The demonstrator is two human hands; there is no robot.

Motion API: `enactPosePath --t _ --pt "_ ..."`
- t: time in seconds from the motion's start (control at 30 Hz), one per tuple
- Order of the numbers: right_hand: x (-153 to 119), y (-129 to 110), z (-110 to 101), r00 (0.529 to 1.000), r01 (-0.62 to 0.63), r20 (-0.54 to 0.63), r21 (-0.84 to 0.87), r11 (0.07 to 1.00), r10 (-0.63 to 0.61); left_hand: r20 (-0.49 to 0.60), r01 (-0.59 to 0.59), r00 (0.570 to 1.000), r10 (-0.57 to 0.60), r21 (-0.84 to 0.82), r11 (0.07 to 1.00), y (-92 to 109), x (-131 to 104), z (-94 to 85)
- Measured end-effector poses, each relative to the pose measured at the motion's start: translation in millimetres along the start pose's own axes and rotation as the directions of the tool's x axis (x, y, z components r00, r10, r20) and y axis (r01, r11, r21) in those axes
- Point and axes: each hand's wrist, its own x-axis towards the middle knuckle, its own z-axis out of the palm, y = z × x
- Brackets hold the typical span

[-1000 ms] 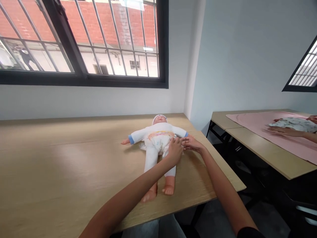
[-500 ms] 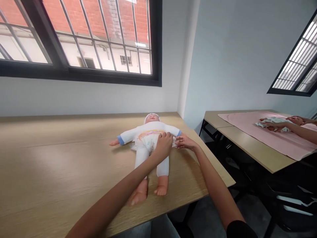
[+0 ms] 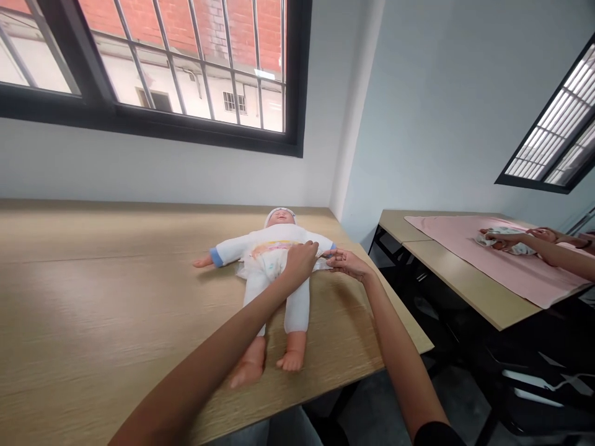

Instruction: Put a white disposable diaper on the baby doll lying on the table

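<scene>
Resting curled at three o'clock on the diaper (image 3: 270, 264), the left hand (image 3: 301, 263) apparently steadies it; the right hand (image 3: 349, 264), half-spread, meets the flap (image 3: 321, 265), both grips unclear.

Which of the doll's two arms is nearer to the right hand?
The arm on the picture's right: its blue cuff is near the right hand; the other arm stretches leftward.

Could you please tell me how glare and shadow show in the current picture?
Head view: pale glare on the near table left of the doll; head view: soft shadow on that table below the right hand; head view: washed-out brightness beyond the window.
</scene>
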Motion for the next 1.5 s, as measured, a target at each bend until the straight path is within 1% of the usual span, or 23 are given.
enactPosePath --t 0.13,0.2,0.27,0.37,0.57,0.67,0.8,0.9,1.0,1.07,1.17,1.23,1.4,1.5 --pt "0.1 -0.9 2.9 1.000 -0.008 -0.003 0.038 0.999 0.008 -0.045 -0.012 0.999 0.004 -0.186 0.982 -3.5 -5.5 -5.4" --pt "0.2 -0.4 3.4 1.000 -0.009 -0.007 0.052 0.999 0.010 -0.037 -0.036 0.999 0.027 -0.281 0.959 -5.2 -8.2 -9.5" --pt "0.1 -0.4 4.0 1.000 -0.006 -0.008 0.050 0.999 0.006 -0.028 -0.065 0.998 0.059 -0.331 0.941 -6.1 -10.4 -12.7" --pt "-0.4 -1.1 5.4 1.000 0.000 0.002 0.058 0.998 0.000 -0.016 -0.088 0.996 0.088 -0.327 0.941 -5.7 -12.5 -15.3" --pt "1.1 0.1 6.9 1.000 0.000 0.020 0.120 0.993 -0.002 0.006 -0.096 0.995 0.104 -0.336 0.937 -4.4 -12.7 -16.3" --pt "2.1 1.2 7.1 0.999 0.000 0.037 0.131 0.991 -0.005 0.012 -0.090 0.995 0.098 -0.294 0.951 -5.0 -11.5 -15.4" --pt "2.9 1.9 6.8 0.997 0.014 0.072 0.102 0.995 -0.022 -0.006 -0.054 0.999 0.054 -0.239 0.970 -6.0 -9.8 -11.9" --pt "2.3 2.0 6.2 0.997 0.010 0.071 0.090 0.996 -0.017 -0.033 -0.081 0.997 0.076 -0.207 0.975 -7.4 -9.4 -9.0" --pt "-0.1 1.1 6.8 0.998 0.014 0.059 0.106 0.994 -0.020 -0.025 -0.109 0.994 0.106 -0.181 0.977 -8.6 -9.8 -7.7" --pt "-1.6 0.5 7.5 0.998 0.023 0.047 0.124 0.992 -0.029 -0.035 -0.109 0.994 0.104 -0.203 0.973 -9.2 -10.1 -8.2" --pt "-1.5 1.2 7.9 0.999 0.037 0.007 0.154 0.987 -0.039 -0.084 -0.103 0.993 0.082 -0.291 0.951 -10.4 -10.7 -10.6" --pt "-0.2 2.8 7.6 0.999 0.042 -0.022 0.178 0.983 -0.039 -0.095 -0.106 0.992 0.077 -0.350 0.931 -11.8 -11.1 -12.9" --pt "2.3 6.1 6.6 0.997 0.052 -0.068 0.207 0.977 -0.038 -0.036 -0.094 0.996 0.087 -0.425 0.900 -15.2 -11.6 -14.9" --pt "1.8 5.6 6.5 0.996 0.069 -0.076 0.221 0.973 -0.053 -0.031 -0.123 0.992 0.120 -0.378 0.918 -15.2 -11.6 -11.5"
